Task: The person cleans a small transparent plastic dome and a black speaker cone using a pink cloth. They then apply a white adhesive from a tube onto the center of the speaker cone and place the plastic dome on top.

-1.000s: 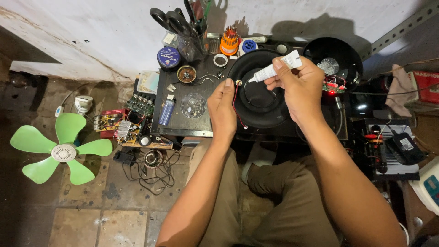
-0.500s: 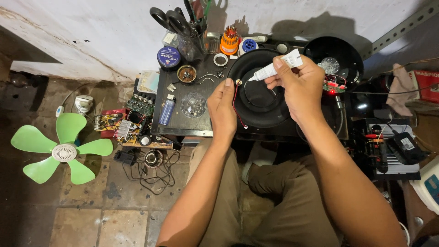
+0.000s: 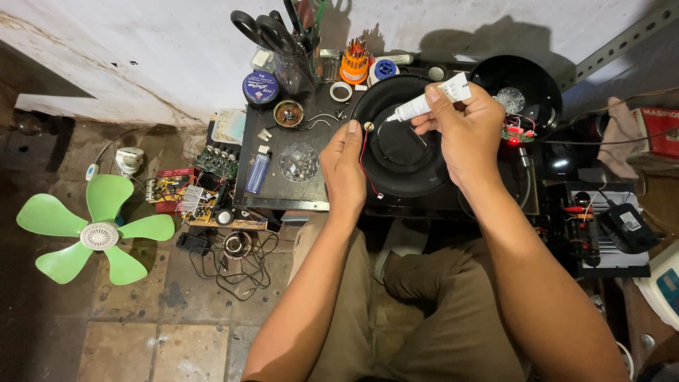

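Where the person's bent knees in brown trousers [image 3: 431, 311] fill the bottom of the view, both bare forearms reach up from them to a low dark work surface [image 3: 283, 191]. On the tiled floor to the left lies a light green plastic fan blade with five paddles [image 3: 95, 230], and just beside it a cluster of green circuit boards with coloured wires [image 3: 201, 187] above a tangle of black cables [image 3: 237, 265]. Farther up, the left hand [image 3: 346, 170] is curled with its fingertips pinching a small round metal part [image 3: 368, 126] at the rim of a big round black plastic housing [image 3: 399, 152]; a thin red wire [image 3: 364, 163] hangs from that part down past the thumb. The right hand [image 3: 460, 131] is closed around a small white squeeze tube [image 3: 428, 102], gripped between thumb and fingers, its narrow nozzle pointing left toward the metal part and stopping just short of it (whether they touch cannot be told). Left of the housing on the surface lie a blue lighter [image 3: 258, 170] and a clear faceted dome [image 3: 298, 161]. Beyond them, against the pale wall, stand black-handled scissors [image 3: 265, 32] in a cup, a round dark blue tin [image 3: 260, 87] and an orange screwdriver-bit holder [image 3: 353, 65], while a second black round bowl-shaped shell [image 3: 527, 81] sits to the right.
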